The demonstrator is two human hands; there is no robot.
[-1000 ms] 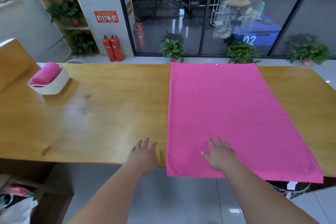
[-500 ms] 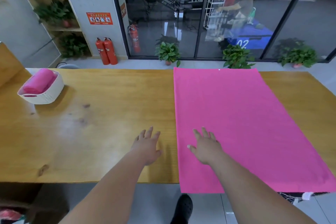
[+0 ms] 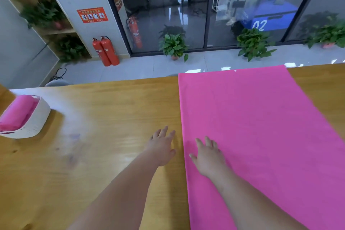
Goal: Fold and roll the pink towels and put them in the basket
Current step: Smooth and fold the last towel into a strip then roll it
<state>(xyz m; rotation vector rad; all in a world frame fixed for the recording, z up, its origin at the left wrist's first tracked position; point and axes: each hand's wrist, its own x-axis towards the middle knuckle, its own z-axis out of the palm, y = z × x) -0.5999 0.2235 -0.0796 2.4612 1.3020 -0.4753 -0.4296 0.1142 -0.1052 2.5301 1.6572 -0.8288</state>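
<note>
The fingers [image 3: 206,143] of the right hand [image 3: 208,157] are straight and a little spread, palm down on the flat pink rectangular cloth towel [image 3: 261,136], close to its left long edge. They hold nothing; they only rest on the cloth. The fingers [image 3: 164,133] of the left hand [image 3: 162,147] are also stretched and apart, with nothing in them. This hand is over the bare wood just beside the same edge, and I cannot tell if it touches the surface.

The towel lies fully open on the long wooden table [image 3: 102,136], reaching to the far edge; its near end runs out of my view.

I judge the cloth to be thin, light and soft, with no stiffness of its own — it will follow the hand and sag wherever it is not supported. On this smooth wood it will probably slide if pushed with a flat palm. So I would pinch the left long edge at two places well apart, lift it and carry it over to the right side, then smooth the fold flat. In rolling it needs steady tension, or the roll becomes loose.

The white oval plastic basket [image 3: 40,115] stands at the left end of the table, well apart from the towel — one rolled pink towel [image 3: 18,115] already lies in it.
</note>
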